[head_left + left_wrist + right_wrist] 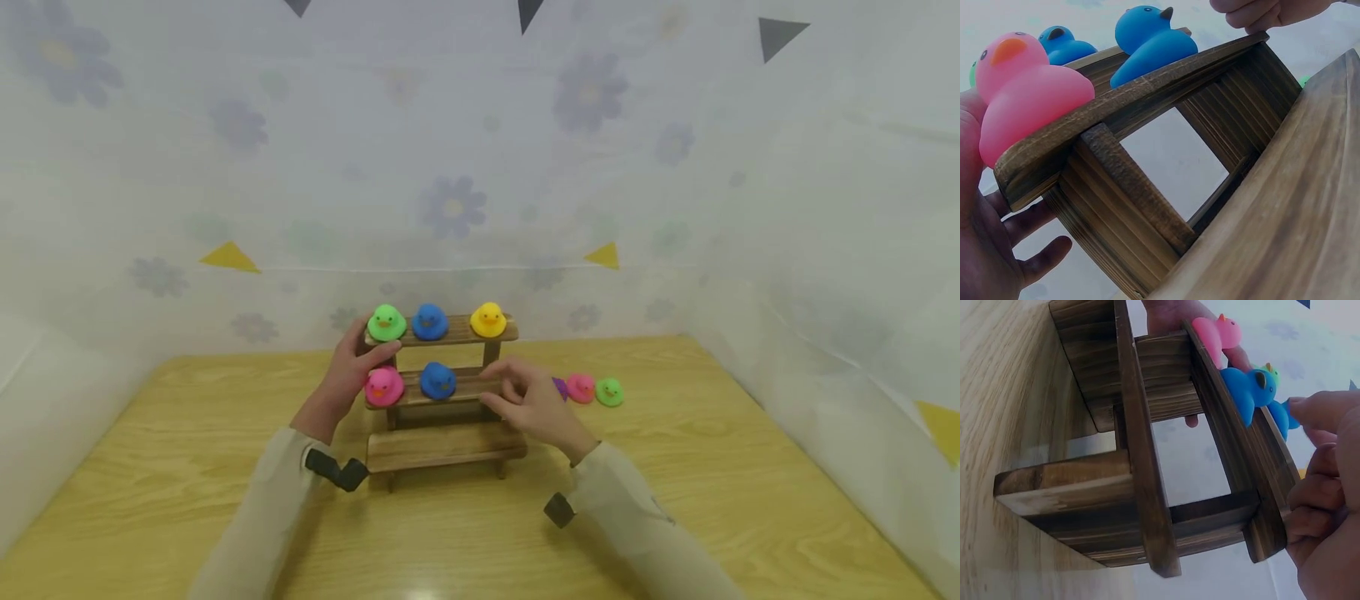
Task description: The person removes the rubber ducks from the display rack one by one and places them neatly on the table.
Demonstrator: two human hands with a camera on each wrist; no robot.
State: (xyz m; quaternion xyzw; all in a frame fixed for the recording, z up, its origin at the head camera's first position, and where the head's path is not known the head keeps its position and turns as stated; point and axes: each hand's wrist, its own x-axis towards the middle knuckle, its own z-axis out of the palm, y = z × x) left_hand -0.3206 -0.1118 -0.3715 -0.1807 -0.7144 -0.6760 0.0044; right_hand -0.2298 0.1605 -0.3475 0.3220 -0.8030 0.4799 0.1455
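Note:
A three-step wooden stand [446, 446] bears small rubber ducks on its two upper steps. On the top step sit a green duck [386, 323], a blue duck [430, 322] and a yellow duck [489, 320]. The middle step carries a pink duck [384, 387] and another blue duck [438, 381]. My left hand [348, 375] holds the stand's left side, thumb in front, other fingers partly hidden behind. Beside the middle step's right end is my right hand [536, 404], its thumb and index finger apart with nothing visible between them.
Right of the stand, on the wood-grain table [675, 483], lie a pink duck [581, 388], a green duck [610, 392] and a purple thing [560, 388] partly hidden by my right hand. A pale flowered sheet [465, 150] hangs behind and at both sides.

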